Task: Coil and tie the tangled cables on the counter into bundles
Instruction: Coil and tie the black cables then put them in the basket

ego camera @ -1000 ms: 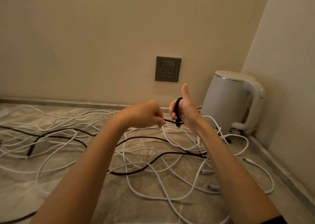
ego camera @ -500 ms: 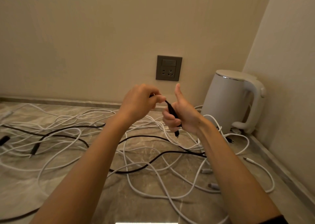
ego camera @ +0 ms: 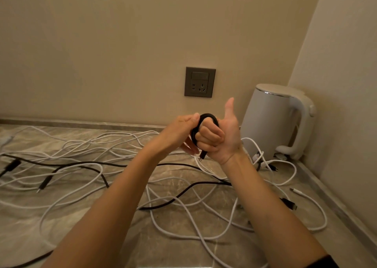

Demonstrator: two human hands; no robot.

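Two hands [ego camera: 177,134] [ego camera: 221,137], one kettle [ego camera: 269,123], one socket [ego camera: 200,82]

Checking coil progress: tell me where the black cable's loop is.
In the head view, centre, the black cable loop wraps the curled fingers of the right hand, pinched by the left hand, below the wall socket.

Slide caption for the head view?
Left hand holds a black cable looped round the fisted right hand, above white cables tangled on the counter.
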